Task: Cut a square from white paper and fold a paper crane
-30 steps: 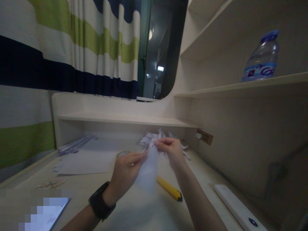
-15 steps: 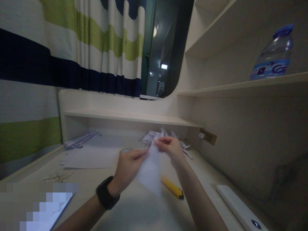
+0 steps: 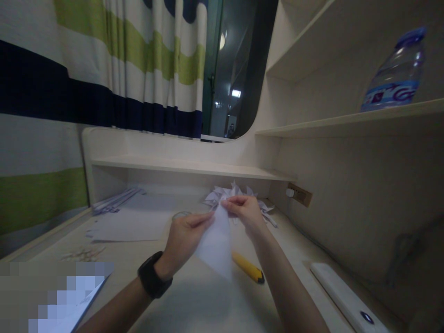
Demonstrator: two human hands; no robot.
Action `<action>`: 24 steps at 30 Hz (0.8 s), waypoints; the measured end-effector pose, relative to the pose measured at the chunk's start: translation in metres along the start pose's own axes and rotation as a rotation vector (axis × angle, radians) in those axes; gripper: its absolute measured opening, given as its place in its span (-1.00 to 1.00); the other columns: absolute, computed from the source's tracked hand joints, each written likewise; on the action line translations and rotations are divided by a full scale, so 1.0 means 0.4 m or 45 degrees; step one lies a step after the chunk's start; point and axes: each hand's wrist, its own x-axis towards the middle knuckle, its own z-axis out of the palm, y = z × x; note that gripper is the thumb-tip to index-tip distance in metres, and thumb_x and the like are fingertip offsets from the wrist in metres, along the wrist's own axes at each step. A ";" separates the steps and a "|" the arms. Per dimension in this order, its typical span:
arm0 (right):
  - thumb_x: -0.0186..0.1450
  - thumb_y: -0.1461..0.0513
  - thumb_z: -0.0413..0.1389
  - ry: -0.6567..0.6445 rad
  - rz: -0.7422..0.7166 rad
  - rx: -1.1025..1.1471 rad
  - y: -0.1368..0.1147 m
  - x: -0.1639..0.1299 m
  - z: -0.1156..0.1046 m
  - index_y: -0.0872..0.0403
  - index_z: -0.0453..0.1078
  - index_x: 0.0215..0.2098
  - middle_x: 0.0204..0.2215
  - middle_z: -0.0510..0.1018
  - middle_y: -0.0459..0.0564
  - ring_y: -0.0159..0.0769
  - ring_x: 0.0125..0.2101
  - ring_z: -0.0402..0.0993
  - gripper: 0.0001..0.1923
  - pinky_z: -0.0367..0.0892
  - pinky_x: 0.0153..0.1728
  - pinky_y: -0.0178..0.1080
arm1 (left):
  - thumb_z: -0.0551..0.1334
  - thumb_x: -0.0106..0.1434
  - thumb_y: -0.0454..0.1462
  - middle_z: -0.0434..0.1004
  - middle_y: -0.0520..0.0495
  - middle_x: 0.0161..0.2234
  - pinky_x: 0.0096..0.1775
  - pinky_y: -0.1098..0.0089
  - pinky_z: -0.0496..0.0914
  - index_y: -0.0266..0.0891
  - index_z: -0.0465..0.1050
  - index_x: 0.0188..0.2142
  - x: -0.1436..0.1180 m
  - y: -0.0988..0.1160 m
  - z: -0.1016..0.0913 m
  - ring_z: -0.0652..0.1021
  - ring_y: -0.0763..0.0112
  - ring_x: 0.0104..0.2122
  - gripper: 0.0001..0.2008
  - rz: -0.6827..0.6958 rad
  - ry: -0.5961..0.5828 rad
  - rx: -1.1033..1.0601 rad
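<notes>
- Left hand (image 3: 185, 236): I see its grip pinched on the left edge of a white paper sheet (image 3: 215, 243); a black watch (image 3: 151, 280) sits on the wrist.
- Right hand (image 3: 244, 209): I see its grip pinched on the sheet's top corner, close to the left fingertips.
- White paper sheet: held above the counter (image 3: 194, 305) between both hands, its lower point hanging down.
- Yellow utility knife (image 3: 248, 268): flat on the counter, just behind the sheet's lower point.
- Folded paper pieces (image 3: 227, 193): piled beyond the right hand, under the low shelf (image 3: 180, 167).
- Flat paper sheets (image 3: 132, 222): on the counter, left.
- White remote-like bar (image 3: 347, 296): on the counter, right.
- Water bottle (image 3: 395, 74): upright on the upper right shelf.
</notes>
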 end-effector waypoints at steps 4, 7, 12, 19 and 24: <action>-0.21 0.07 0.39 0.028 -0.004 0.042 -0.001 0.000 0.000 0.16 0.52 -0.60 -0.69 0.51 -0.03 -0.37 -0.67 0.39 -0.66 0.32 -0.58 -0.29 | 0.29 0.14 -0.26 0.63 0.00 -0.26 -0.16 0.33 0.48 -0.11 0.60 -0.25 0.000 0.002 0.003 0.61 0.27 -0.28 -0.83 -0.012 -0.027 -0.003; -0.20 0.09 0.39 0.053 -0.010 0.040 -0.006 -0.004 0.001 0.16 0.52 -0.62 -0.71 0.50 -0.03 -0.36 -0.68 0.37 -0.69 0.29 -0.59 -0.29 | 0.30 0.13 -0.26 0.64 0.00 -0.27 -0.15 0.33 0.48 -0.12 0.60 -0.26 -0.001 0.008 0.003 0.62 0.27 -0.28 -0.84 -0.030 -0.033 0.003; -0.19 0.12 0.37 0.135 -0.070 0.006 -0.013 -0.011 0.008 0.15 0.50 -0.65 -0.75 0.47 -0.07 -0.41 -0.70 0.31 -0.74 0.22 -0.64 -0.33 | 0.32 0.11 -0.27 0.64 0.01 -0.29 -0.17 0.37 0.49 -0.12 0.60 -0.28 -0.001 0.018 0.002 0.62 0.27 -0.29 -0.84 -0.051 -0.017 0.001; -0.20 0.05 0.37 -0.017 0.032 -0.024 0.001 -0.006 0.014 0.17 0.53 -0.54 -0.66 0.52 -0.04 -0.40 -0.64 0.38 -0.63 0.32 -0.55 -0.32 | 0.32 0.12 -0.26 0.62 -0.01 -0.27 -0.21 0.40 0.49 -0.17 0.60 -0.27 0.009 0.022 -0.013 0.62 0.24 -0.27 -0.84 -0.145 0.019 -0.001; -0.16 0.05 0.36 -0.163 0.066 -0.131 0.008 -0.010 0.018 0.19 0.51 -0.60 -0.68 0.49 -0.06 -0.46 -0.67 0.32 -0.64 0.25 -0.62 -0.38 | 0.32 0.11 -0.24 0.62 -0.03 -0.26 -0.25 0.38 0.50 -0.18 0.59 -0.26 0.017 0.011 -0.024 0.62 0.21 -0.27 -0.82 -0.221 0.107 -0.027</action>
